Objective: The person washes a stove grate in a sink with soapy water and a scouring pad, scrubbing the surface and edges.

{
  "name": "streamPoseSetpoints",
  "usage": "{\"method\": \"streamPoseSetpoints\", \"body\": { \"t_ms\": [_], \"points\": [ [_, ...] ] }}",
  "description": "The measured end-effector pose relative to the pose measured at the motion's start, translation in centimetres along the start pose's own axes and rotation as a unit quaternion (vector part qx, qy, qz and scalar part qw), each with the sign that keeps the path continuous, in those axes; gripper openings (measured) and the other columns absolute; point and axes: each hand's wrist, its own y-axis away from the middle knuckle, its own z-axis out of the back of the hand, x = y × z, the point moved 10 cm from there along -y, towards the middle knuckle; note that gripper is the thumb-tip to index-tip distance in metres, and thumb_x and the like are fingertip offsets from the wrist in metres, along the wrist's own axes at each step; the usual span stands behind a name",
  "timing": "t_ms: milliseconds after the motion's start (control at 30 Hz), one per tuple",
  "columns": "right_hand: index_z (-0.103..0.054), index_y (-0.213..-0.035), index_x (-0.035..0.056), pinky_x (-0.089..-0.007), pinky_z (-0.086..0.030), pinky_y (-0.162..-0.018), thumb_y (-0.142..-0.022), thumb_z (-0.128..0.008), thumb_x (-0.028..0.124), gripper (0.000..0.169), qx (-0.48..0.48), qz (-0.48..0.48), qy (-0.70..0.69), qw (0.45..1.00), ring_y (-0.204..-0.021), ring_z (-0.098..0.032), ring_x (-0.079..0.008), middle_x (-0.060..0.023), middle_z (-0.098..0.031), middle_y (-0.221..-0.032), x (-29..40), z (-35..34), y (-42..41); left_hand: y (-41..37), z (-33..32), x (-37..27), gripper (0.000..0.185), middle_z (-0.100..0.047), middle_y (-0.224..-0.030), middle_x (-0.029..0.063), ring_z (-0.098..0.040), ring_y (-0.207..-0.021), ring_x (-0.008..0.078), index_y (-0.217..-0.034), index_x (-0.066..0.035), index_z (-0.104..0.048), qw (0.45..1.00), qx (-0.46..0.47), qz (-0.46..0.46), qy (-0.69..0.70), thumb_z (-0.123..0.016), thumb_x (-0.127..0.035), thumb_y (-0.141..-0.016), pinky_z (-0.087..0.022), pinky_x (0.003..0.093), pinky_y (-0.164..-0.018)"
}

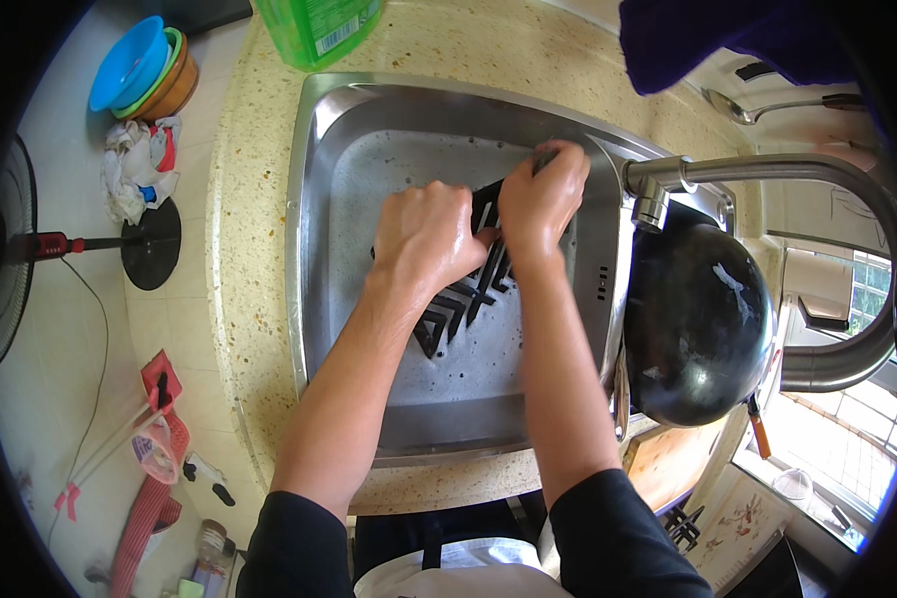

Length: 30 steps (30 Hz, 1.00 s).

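Note:
A black slatted grate (463, 299) with angled bars lies tilted in soapy water inside a stainless steel sink (448, 433). My left hand (427, 232) grips its left side, the thumb pointing towards the bars. At the grate's upper right, my right hand (544, 198) is curled around something dark at its fingertips; most of that item is hidden, and I cannot tell what it is. Both hands look wet. Parts of the grate are covered by the hands.
A steel faucet (650, 202) reaches over the sink's right edge, above an overturned black wok (699, 321). A green plastic bottle (325, 30) stands on the speckled counter (250, 247) behind the sink. A purple cloth (725, 37) hangs at upper right.

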Motion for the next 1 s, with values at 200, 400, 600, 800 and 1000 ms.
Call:
{"method": "streamPoseSetpoints", "body": {
  "t_ms": [200, 400, 600, 800, 1000],
  "points": [
    [-0.056, -0.09, 0.0004, -0.048, -0.046, -0.077, -0.071, -0.058, -0.004, 0.019, 0.023, 0.099, 0.075, 0.992, -0.09, -0.055, -0.0403, -0.0221, -0.055, -0.094, 2.5, 0.3, -2.0, -0.3, -0.3, 0.1, 0.043, -0.07, -0.081, 0.0209, -0.07, -0.079, 0.0361, -0.084, -0.004, -0.071, 0.999, 0.028, 0.025, -0.029, -0.078, -0.044, -0.074, -0.055, 0.0431, -0.071],
    [-0.064, -0.095, 0.0065, -0.0282, -0.048, -0.062, -0.07, -0.072, 0.019, 0.03, 0.221, 0.25, 0.262, 0.906, -0.092, -0.056, -0.0192, -0.0078, -0.058, -0.094, 15.1, -3.0, 3.4, 0.1, -0.9, 1.6, 0.049, -0.071, -0.083, 0.0162, -0.068, -0.078, 0.0372, -0.093, -0.007, -0.069, 0.995, -0.007, 0.045, -0.092, -0.075, -0.051, -0.074, -0.052, 0.047, -0.076],
    [-0.067, -0.088, 0.0071, -0.0363, -0.039, -0.058, -0.072, -0.064, 0.016, 0.019, 0.41, 0.381, 0.282, 0.779, -0.078, -0.048, -0.0212, -0.007, -0.056, -0.084, 31.8, 0.3, 13.9, 0.3, 1.5, 1.6, 0.048, -0.067, -0.07, 0.0189, -0.065, -0.072, 0.0407, -0.074, -0.003, -0.065, 0.995, -0.006, 0.06, -0.081, -0.077, -0.05, -0.073, -0.05, 0.0481, -0.062],
    [-0.067, -0.086, 0.0073, -0.0372, -0.039, -0.059, -0.073, -0.064, 0.017, 0.017, 0.417, 0.377, 0.223, 0.796, -0.079, -0.049, -0.0225, -0.008, -0.056, -0.084, 32.5, 2.7, 15.7, 0.0, -0.3, 0.8, 0.045, -0.067, -0.07, 0.0194, -0.067, -0.071, 0.0399, -0.075, -0.004, -0.066, 0.996, -0.001, 0.042, -0.081, -0.076, -0.048, -0.073, -0.052, 0.0475, -0.061],
    [-0.066, -0.084, 0.0076, -0.0381, -0.04, -0.06, -0.073, -0.064, 0.017, 0.015, 0.431, 0.342, 0.189, 0.813, -0.079, -0.05, -0.0237, -0.009, -0.057, -0.085, 31.5, 6.4, 13.7, -0.4, -1.4, -1.3, 0.05, -0.067, -0.072, 0.0206, -0.066, -0.074, 0.0409, -0.075, -0.004, -0.065, 0.996, 0.016, 0.027, -0.078, -0.074, -0.054, -0.074, -0.052, 0.0485, -0.064]
  ]
}}
